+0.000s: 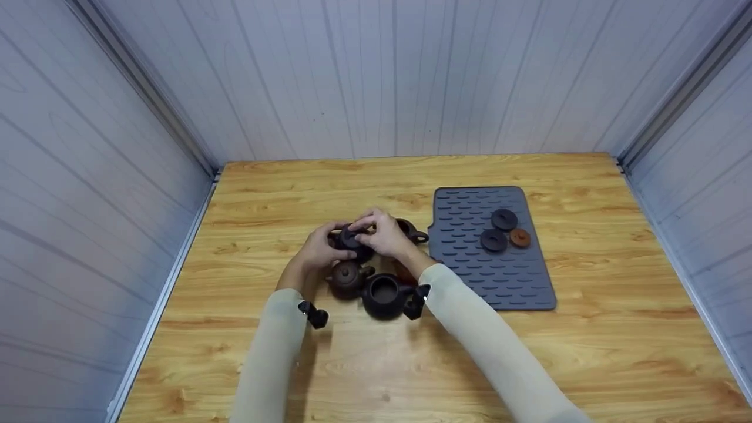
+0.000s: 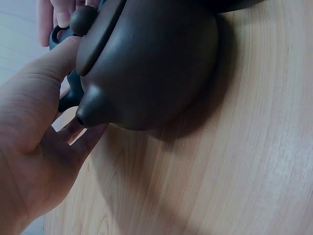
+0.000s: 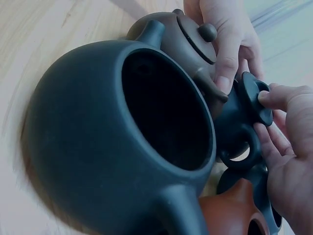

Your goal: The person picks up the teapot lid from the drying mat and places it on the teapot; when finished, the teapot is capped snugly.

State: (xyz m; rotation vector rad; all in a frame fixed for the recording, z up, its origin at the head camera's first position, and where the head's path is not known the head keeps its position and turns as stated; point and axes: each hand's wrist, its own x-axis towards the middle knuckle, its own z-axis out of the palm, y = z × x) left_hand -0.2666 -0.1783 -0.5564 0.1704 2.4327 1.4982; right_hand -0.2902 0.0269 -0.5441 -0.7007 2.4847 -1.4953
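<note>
My left hand (image 1: 317, 251) grips a small black teapot (image 3: 230, 122), thumb on the near side and fingers round the far side. Over that pot's mouth, my right hand (image 1: 385, 235) pinches a black lid (image 3: 253, 100), which stands tilted in the right wrist view. A brown teapot (image 1: 345, 281) with its lid on sits just in front of the left hand. To the right of it is a larger black teapot (image 1: 376, 308) with an uncovered mouth. A reddish clay teapot (image 3: 227, 210) is partly hidden under the right wrist, and another dark open teapot (image 1: 405, 226) stands behind it.
On the right lies a grey ridged mat (image 1: 464, 288) bearing two black lids (image 1: 504, 219) and an orange-brown lid (image 1: 520, 238). The wooden table (image 1: 376, 376) is enclosed by pale panel walls (image 1: 388, 82) at the back and sides.
</note>
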